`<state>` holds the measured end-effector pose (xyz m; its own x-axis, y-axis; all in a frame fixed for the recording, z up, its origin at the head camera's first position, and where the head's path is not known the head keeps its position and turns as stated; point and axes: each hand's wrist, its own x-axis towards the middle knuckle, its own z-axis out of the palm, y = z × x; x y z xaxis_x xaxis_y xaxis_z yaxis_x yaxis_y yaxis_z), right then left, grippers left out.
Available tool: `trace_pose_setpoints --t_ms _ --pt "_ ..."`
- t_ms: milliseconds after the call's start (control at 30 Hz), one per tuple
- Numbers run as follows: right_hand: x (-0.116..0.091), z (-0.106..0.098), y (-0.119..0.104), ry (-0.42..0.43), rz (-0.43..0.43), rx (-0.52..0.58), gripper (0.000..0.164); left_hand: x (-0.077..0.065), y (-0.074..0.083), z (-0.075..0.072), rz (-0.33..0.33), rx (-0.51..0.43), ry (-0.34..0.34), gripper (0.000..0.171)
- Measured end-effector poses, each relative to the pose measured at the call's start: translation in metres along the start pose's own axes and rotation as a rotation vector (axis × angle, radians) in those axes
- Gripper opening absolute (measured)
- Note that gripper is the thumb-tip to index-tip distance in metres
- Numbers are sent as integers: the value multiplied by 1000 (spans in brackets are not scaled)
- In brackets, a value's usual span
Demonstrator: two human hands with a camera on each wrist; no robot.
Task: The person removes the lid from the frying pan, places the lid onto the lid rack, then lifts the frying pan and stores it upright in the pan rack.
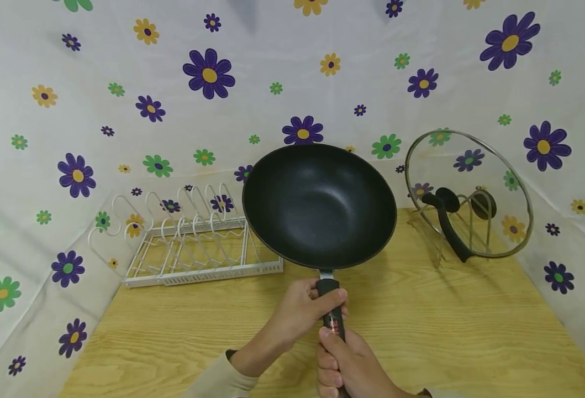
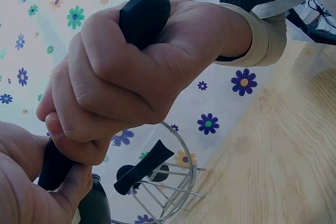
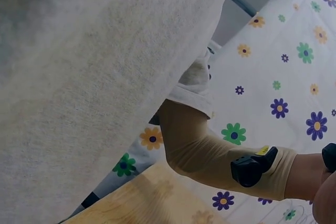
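A black wok is held up over the table, its dark inside facing me. My left hand grips the upper part of its black handle, just below the metal neck. Lower down, my right hand wraps its fingers round the same handle, thumb lying along it. From the left wrist view, the right hand is curled round the handle end, with the left hand beside it at lower left. The right wrist view mostly shows grey cloth and the left sleeve.
A white wire rack stands on the wooden table at the left, partly behind the wok. At the right, a glass lid with a black handle leans upright in a wire stand. Flower-printed cloth encloses the table.
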<state>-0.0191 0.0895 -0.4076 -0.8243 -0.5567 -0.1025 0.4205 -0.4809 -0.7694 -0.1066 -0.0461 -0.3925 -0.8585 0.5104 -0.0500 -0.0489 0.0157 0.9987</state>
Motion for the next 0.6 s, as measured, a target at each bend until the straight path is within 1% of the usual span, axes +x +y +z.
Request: trace_pose_setpoints --t_ms 333,533,600 --pt "6 9 -5 -49 -32 0 26 -5 11 -6 6 -8 36 22" --pt "10 17 -7 -50 -37 0 26 -9 20 -12 15 -16 44 25" --pt "12 20 -8 -55 -39 6 26 -10 23 -14 12 -4 53 25"
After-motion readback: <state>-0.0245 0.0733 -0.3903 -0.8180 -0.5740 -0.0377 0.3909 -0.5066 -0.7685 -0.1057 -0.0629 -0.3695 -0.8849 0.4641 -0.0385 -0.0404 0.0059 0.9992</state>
